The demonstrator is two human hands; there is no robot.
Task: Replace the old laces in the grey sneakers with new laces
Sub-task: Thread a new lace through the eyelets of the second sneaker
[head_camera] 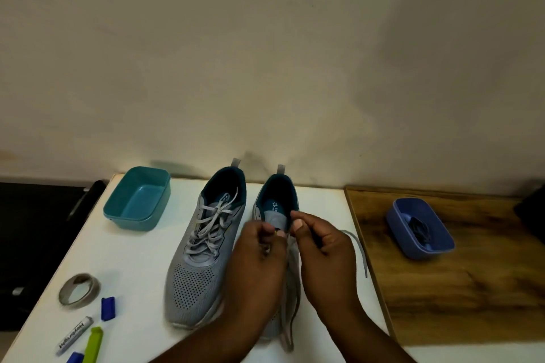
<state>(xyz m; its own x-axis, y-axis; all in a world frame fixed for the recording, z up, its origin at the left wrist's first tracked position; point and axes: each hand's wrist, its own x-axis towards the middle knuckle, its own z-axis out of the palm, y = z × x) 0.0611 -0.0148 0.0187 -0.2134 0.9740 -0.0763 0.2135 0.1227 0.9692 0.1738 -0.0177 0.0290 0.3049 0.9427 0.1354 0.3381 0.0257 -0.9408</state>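
Observation:
Two grey sneakers with teal linings stand side by side on the white table [141, 268], toes toward me. The left sneaker [203, 250] is fully laced with a light grey lace. My hands cover most of the right sneaker [275, 203]. My left hand [256, 268] pinches the old grey lace at the upper eyelets. My right hand [321, 250] pinches the lace beside the tongue. One loose end of the grey lace [358, 247] trails off to the right onto the table. Dark new laces [418, 225] lie in a blue tub [424, 244].
An empty teal tub [137, 200] sits at the back left. A tape roll [79, 290], a marker [74, 334], blue caps [107, 308] and a green clip [93, 343] lie at the front left. The blue tub rests on a wooden board [460, 289] to the right.

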